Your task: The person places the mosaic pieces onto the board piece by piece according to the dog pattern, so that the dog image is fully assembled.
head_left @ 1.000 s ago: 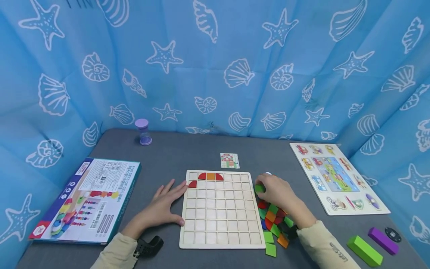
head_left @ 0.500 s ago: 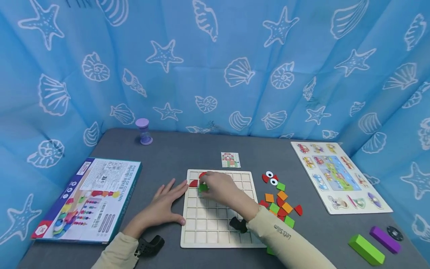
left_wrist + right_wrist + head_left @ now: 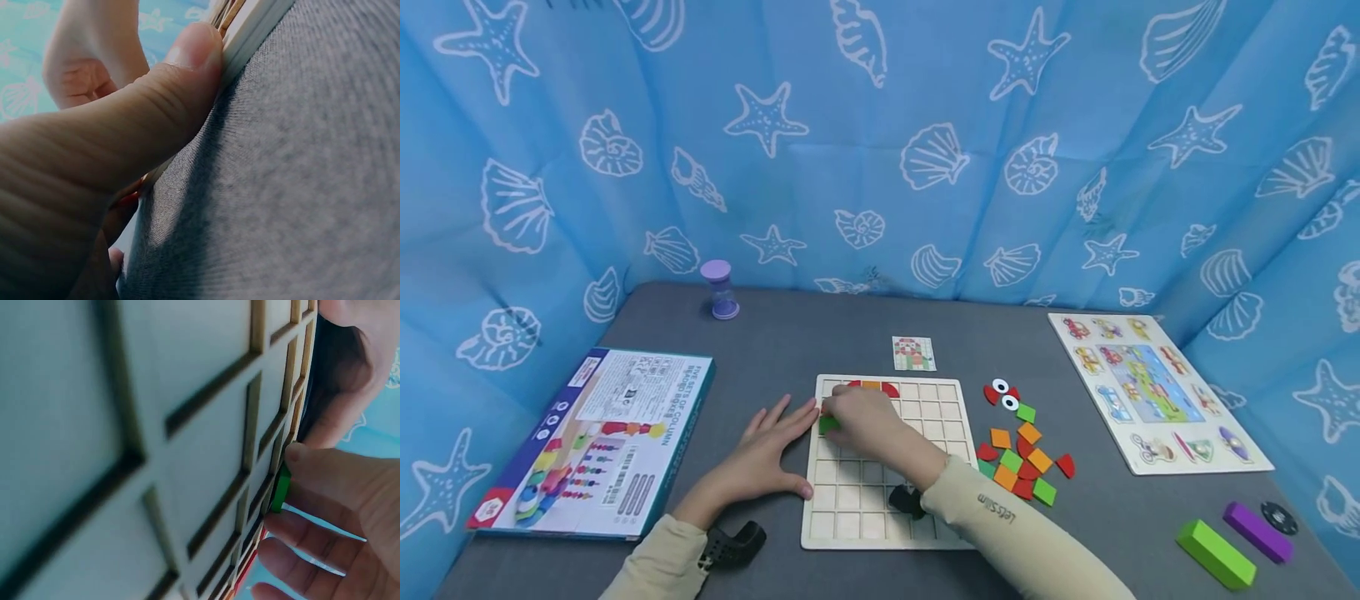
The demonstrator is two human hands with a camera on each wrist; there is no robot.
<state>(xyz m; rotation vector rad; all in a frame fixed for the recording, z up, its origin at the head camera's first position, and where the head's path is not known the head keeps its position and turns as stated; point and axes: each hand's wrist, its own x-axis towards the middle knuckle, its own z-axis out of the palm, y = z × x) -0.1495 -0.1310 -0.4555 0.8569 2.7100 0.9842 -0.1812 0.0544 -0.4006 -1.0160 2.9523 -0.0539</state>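
A wooden grid board [image 3: 848,498] lies flat on the table. My right hand [image 3: 872,423] reaches over its upper left part and pinches a green square tile [image 3: 281,487] between thumb and finger; the right wrist view shows that tile tilted at the grid. Outspread fingers of my left hand [image 3: 763,460] rest along the board's left edge, and its thumb [image 3: 194,50] touches the board's side in the left wrist view. In the top row sit an orange square [image 3: 871,385] and a red quarter-round tile [image 3: 890,389], with another red one partly behind my right hand.
Loose red, orange and green tiles [image 3: 1028,433] lie right of the board, with two eye discs [image 3: 1001,386]. A pattern card [image 3: 913,353] is behind it. Around stand a boxed toy [image 3: 595,442], sand timer [image 3: 721,290], picture puzzle [image 3: 1157,392], green block [image 3: 1216,554] and purple block [image 3: 1258,532].
My right hand has carried the green tile from the loose pile onto the board, then further left toward its left column. My left hand has stayed at the board's edge.
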